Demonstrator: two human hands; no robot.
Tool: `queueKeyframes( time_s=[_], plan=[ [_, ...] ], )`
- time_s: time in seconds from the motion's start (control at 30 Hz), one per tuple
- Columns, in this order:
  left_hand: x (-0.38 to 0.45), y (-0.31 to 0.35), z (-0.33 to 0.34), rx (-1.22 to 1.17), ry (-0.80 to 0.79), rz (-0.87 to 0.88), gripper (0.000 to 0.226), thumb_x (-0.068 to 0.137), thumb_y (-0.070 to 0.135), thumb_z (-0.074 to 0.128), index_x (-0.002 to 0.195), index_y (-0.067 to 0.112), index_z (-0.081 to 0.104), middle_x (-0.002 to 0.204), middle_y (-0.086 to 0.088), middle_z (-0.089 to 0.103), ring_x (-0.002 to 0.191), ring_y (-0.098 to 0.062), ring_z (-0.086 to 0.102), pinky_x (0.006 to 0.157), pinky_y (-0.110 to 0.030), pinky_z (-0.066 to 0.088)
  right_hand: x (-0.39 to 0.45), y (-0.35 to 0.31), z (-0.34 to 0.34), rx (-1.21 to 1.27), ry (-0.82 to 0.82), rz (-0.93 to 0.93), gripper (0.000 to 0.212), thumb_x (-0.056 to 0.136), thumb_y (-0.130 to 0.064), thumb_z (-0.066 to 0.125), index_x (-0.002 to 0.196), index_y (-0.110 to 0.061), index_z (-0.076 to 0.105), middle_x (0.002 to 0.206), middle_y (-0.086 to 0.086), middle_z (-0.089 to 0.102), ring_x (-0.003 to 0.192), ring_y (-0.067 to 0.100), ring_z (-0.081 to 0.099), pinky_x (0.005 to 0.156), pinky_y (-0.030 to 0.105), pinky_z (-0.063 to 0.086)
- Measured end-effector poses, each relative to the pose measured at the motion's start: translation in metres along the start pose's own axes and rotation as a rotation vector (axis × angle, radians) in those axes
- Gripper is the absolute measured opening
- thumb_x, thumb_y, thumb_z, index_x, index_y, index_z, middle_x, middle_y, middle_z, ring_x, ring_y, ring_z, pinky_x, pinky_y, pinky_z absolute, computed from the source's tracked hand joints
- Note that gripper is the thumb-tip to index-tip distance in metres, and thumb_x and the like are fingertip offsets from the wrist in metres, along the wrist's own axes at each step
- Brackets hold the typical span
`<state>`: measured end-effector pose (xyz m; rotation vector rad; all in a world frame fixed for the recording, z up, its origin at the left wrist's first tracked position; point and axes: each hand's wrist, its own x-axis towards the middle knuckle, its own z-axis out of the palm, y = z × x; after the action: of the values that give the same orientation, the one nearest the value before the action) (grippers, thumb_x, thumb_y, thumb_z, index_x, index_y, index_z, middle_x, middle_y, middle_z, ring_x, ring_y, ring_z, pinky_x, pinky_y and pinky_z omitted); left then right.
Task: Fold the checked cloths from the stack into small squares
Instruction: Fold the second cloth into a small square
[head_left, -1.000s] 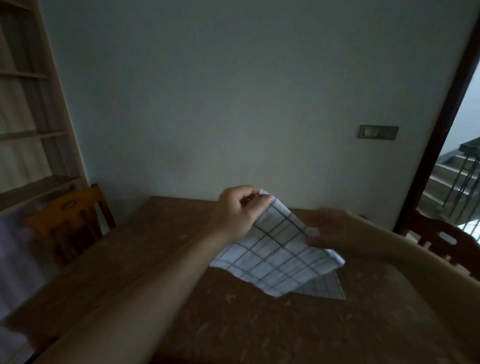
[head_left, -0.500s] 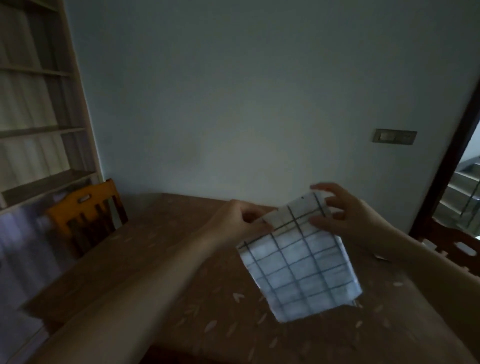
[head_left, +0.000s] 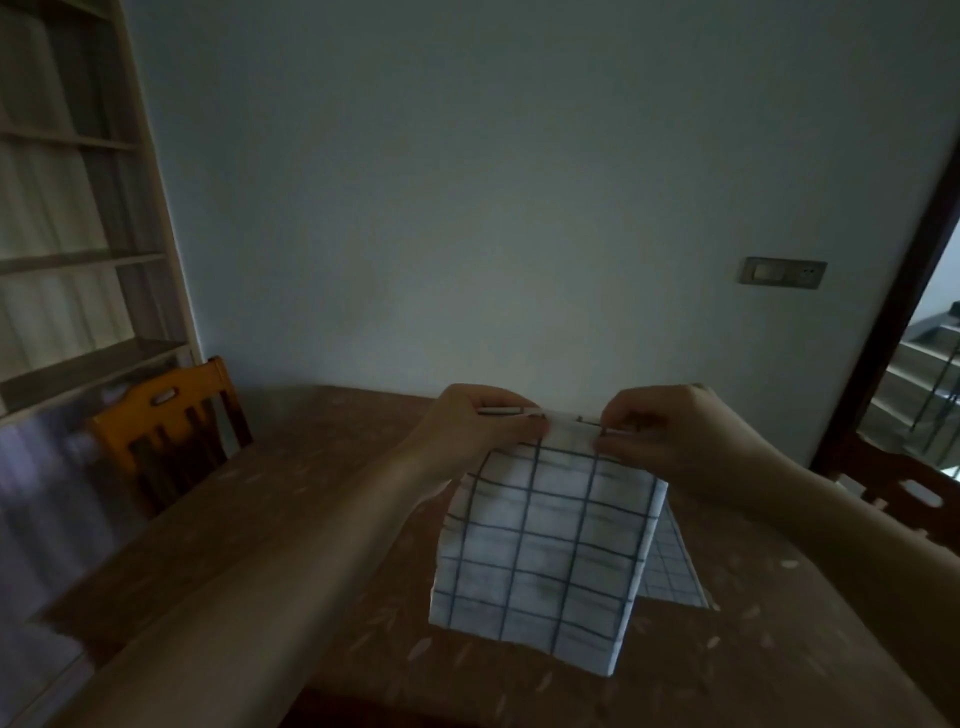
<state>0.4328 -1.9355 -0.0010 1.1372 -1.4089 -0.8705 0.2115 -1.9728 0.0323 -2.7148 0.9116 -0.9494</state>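
A white checked cloth (head_left: 545, 551) with dark grid lines hangs in the air above the brown table (head_left: 311, 499). My left hand (head_left: 478, 426) pinches its top edge at the left corner. My right hand (head_left: 670, 431) pinches the top edge at the right, the two hands close together. The cloth drops straight down, its lower edge near the table. Behind it another checked cloth (head_left: 675, 571) lies flat on the table, mostly hidden.
An orange wooden chair (head_left: 171, 441) stands at the table's left side, below pale shelves (head_left: 67, 260). A dark chair (head_left: 904, 488) is at the right by the doorway. A wall switch (head_left: 782, 273) sits on the wall behind.
The cloth was lifted off the table and swung upright. My right hand moved from its side up to the top edge, and both hands came together there.
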Motion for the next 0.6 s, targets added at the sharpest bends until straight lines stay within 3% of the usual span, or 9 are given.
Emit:
queueKeyframes(
  time_s=[0.17,0.27,0.47,0.6],
  plan=[
    [-0.001,-0.002,-0.009,-0.012,0.027,-0.018,0.011,0.077,0.007,0.078,0.083,0.016,0.078,0.084,-0.003,0.077,0.083,-0.015,0.072,0.076,-0.027,0.056,-0.002,0.012,-0.009,0.113,-0.022,0.079,0.028,0.079,-0.024,0.076,0.059,-0.04,0.064,0.061,-0.019,0.064,0.058,-0.001,0.059,0.056,0.009,0.041],
    [-0.002,-0.003,-0.008,-0.061,0.065,-0.028,0.009,0.077,0.007,0.077,0.084,0.013,0.077,0.087,-0.006,0.076,0.085,-0.019,0.072,0.083,-0.033,0.057,-0.003,0.017,-0.011,0.163,-0.055,0.092,0.024,0.08,-0.022,0.074,0.066,-0.04,0.067,0.062,-0.016,0.065,0.057,0.001,0.059,0.057,0.01,0.042],
    [0.001,0.0,0.003,-0.157,0.117,0.006,0.01,0.077,0.002,0.075,0.078,0.012,0.075,0.076,0.002,0.075,0.075,-0.009,0.071,0.069,-0.017,0.054,-0.004,0.024,-0.013,0.172,-0.081,0.124,0.022,0.081,-0.026,0.073,0.062,-0.034,0.066,0.054,-0.013,0.059,0.05,0.0,0.05,0.054,0.011,0.038],
    [0.003,0.0,-0.003,-0.156,0.123,0.025,0.008,0.078,0.003,0.075,0.078,0.011,0.075,0.075,0.001,0.073,0.075,-0.011,0.069,0.071,-0.021,0.054,-0.01,0.031,-0.02,0.124,-0.088,0.159,0.033,0.078,-0.043,0.068,0.054,-0.021,0.062,0.049,-0.007,0.053,0.047,0.003,0.047,0.053,0.016,0.038]
  ],
)
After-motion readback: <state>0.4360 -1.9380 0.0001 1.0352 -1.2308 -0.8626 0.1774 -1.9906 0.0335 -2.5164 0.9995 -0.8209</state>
